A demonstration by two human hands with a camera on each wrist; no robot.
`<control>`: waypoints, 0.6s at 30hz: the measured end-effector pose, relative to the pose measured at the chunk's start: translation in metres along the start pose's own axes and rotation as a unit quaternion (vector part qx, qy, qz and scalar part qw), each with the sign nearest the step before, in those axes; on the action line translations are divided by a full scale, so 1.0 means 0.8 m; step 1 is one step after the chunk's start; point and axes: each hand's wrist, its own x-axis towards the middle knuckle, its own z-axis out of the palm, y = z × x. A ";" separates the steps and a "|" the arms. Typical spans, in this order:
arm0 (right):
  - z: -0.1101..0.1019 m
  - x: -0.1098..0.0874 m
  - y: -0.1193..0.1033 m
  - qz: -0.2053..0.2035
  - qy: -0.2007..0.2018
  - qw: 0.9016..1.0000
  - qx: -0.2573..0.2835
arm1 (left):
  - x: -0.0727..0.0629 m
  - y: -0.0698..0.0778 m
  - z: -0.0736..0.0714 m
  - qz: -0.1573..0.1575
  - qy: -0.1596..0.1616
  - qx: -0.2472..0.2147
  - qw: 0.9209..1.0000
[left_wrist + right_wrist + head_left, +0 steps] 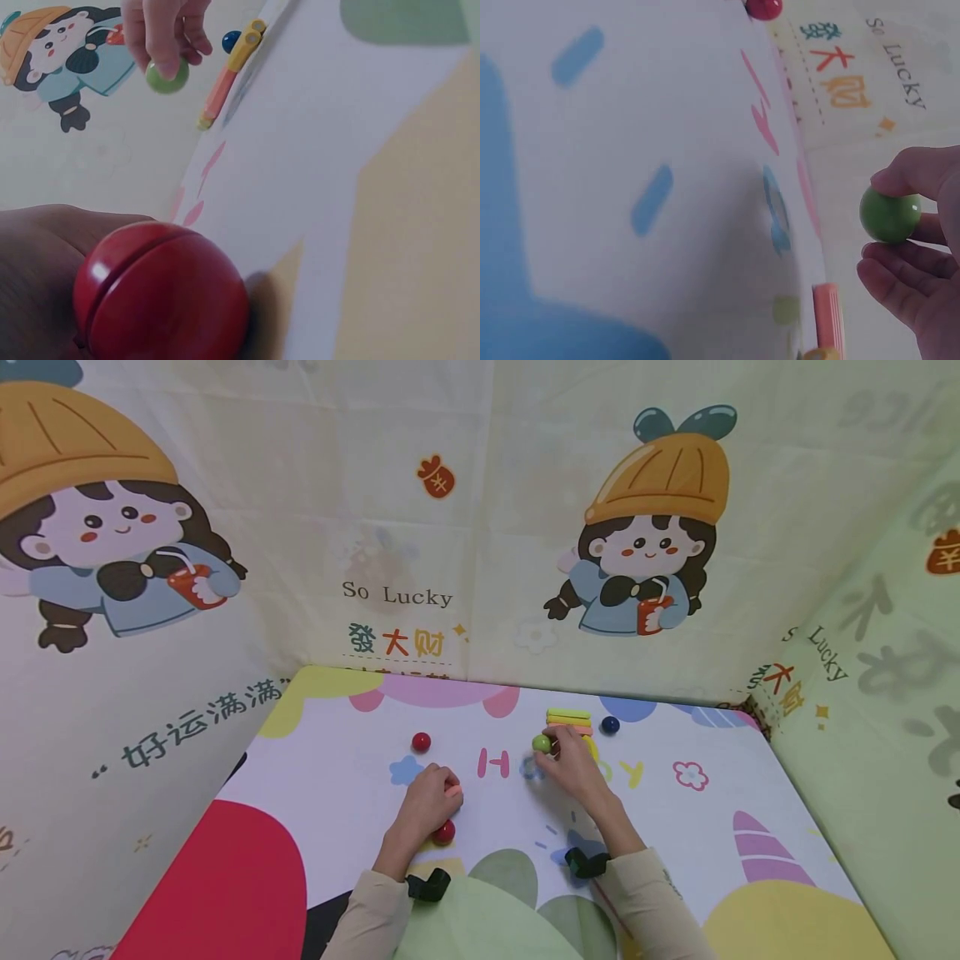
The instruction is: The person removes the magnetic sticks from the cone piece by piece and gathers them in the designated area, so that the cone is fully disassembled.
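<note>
My right hand (576, 766) pinches a small green ball (542, 743) between thumb and fingers, held up off the table in the left wrist view. Behind that hand lie stacked yellow and coral sticks (568, 717) and a partly hidden yellow piece (591, 747). Curled fingers of my left hand (426, 802) hold a small coral-coloured piece (453, 791), mostly hidden by the hand. Beside the left wrist is a grooved red ball (161, 292), large in the left wrist view. Another red ball (422, 742) sits farther back, beyond the left hand.
A dark blue ball (611, 725) lies right of the stacked sticks. The table (330, 777) has a printed cover with coloured shapes and letters. Printed cloth walls (495, 527) stand at the back and both sides.
</note>
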 end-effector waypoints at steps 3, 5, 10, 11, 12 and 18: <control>-0.006 0.001 0.008 -0.003 0.018 1.000 0.003 | -0.001 0.000 0.000 0.002 0.002 0.001 1.000; -0.010 0.002 0.013 -0.005 0.031 1.000 0.000 | -0.001 0.000 0.001 0.005 0.002 0.002 1.000; -0.023 0.002 0.029 0.003 0.051 0.999 -0.008 | -0.002 0.001 0.000 0.004 0.002 -0.001 1.000; -0.026 0.002 0.033 0.003 0.056 0.998 -0.008 | -0.002 0.001 0.000 0.003 0.003 -0.002 1.000; -0.029 0.002 0.038 0.006 0.058 0.998 -0.009 | -0.002 0.001 0.000 0.003 0.003 -0.003 1.000; -0.044 -0.001 0.059 0.018 0.072 0.997 -0.007 | -0.002 0.002 0.000 0.000 0.007 -0.004 1.000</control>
